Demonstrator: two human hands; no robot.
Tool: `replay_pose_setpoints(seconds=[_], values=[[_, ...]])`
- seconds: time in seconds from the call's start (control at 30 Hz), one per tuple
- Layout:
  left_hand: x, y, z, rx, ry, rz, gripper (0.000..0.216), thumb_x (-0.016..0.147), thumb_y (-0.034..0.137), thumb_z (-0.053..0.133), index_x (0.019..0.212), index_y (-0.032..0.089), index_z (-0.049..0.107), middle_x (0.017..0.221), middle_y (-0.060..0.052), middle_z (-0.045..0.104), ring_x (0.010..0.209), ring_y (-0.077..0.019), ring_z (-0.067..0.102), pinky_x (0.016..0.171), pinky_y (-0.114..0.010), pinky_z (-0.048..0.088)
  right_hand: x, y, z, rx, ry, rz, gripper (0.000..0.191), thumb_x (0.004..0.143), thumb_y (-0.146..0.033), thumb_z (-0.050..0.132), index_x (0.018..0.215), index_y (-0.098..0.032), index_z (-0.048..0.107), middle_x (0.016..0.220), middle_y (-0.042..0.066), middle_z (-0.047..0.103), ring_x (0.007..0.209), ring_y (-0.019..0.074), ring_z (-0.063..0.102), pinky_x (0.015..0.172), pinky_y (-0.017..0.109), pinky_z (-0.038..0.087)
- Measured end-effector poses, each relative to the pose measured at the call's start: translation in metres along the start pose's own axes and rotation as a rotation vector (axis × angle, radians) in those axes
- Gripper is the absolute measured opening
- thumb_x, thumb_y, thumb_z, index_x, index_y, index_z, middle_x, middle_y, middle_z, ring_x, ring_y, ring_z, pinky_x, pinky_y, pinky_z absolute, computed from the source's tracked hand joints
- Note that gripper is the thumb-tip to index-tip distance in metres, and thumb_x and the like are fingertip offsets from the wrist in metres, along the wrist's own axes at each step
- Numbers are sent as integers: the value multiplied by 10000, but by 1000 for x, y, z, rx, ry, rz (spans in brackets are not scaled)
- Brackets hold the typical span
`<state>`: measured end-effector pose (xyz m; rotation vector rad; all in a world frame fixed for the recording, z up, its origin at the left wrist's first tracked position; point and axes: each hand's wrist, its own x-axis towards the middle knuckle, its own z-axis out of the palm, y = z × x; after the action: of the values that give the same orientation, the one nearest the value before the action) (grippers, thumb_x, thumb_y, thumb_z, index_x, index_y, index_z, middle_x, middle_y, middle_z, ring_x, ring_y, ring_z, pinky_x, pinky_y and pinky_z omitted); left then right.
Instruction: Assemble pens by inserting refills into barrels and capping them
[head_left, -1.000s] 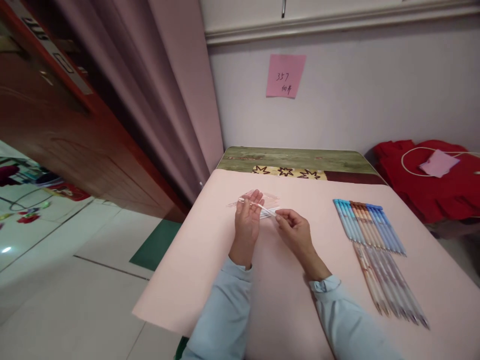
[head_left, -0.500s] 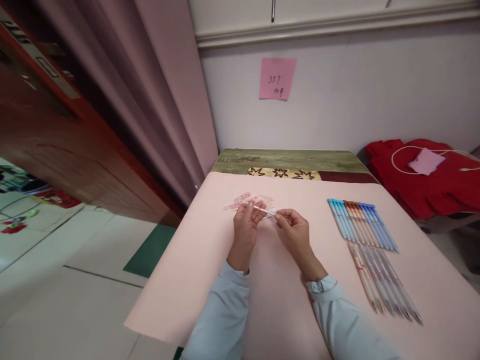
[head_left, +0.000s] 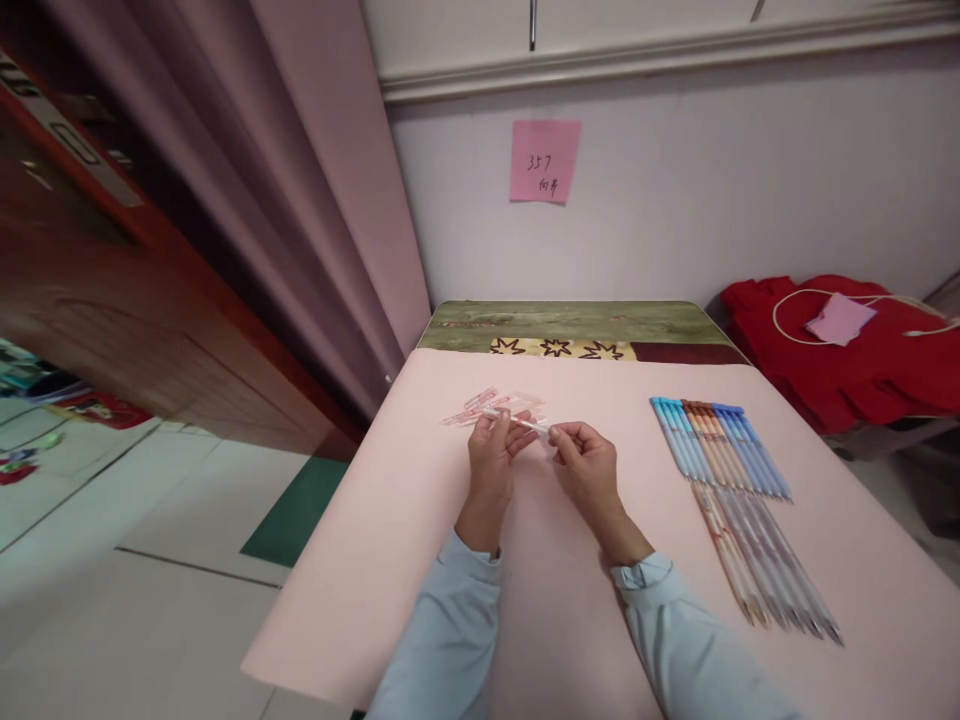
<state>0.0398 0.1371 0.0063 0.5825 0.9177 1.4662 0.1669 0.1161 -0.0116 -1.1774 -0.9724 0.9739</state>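
On the pink-covered counter (head_left: 360, 560), slim blue-and-brown pens (head_left: 720, 450) and clear greyish pens (head_left: 776, 565) lie aligned, clear pink-printed plastic pieces (head_left: 471, 405) lie loose, left hand (head_left: 491, 455) and right hand (head_left: 589, 465) fingers pinching a thin white stick (head_left: 531, 425) beside them.

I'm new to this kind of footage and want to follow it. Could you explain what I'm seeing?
There is no machine here, just a person's bare hands. Every picture comes from one camera worn on the head, looking forward and down.

The left hand and right hand hold a thin white stick between them, one near each end. Just beyond the left hand lie some slim, clear-and-pink pieces, too small to identify.

The table is mostly covered by a pale pink sheet. On its right side are blue and brown pens, with paler, see-through pens nearer the person.
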Motion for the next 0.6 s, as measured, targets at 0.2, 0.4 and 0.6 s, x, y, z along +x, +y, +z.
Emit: replay_pose_setpoints(seconds=[0.2,0.4,0.6], values=[[-2,-2,1,51,-15,7,389,769,428,778,921,165,535,897,-85,742,731,-148,718,751,-315,590,-1,2,-5,-102,-6,17,388,846,-542,665,713,-178,646,522,-31,563,450,107,484,462,225,386],[-2,2,3,78,30,55,379,778,421,762,936,154,544,862,-70,739,657,-125,702,687,-272,580,-3,3,-6,-217,-50,-22,458,913,-546,571,634,-186,615,498,-15,555,468,118,504,504,236,413],[4,8,-2,33,101,92,380,763,387,774,965,148,557,846,-68,737,663,-125,704,668,-252,580,0,8,0,-23,-106,-73,386,745,-435,789,1008,-206,624,775,-6,658,646,131,598,617,244,505]])
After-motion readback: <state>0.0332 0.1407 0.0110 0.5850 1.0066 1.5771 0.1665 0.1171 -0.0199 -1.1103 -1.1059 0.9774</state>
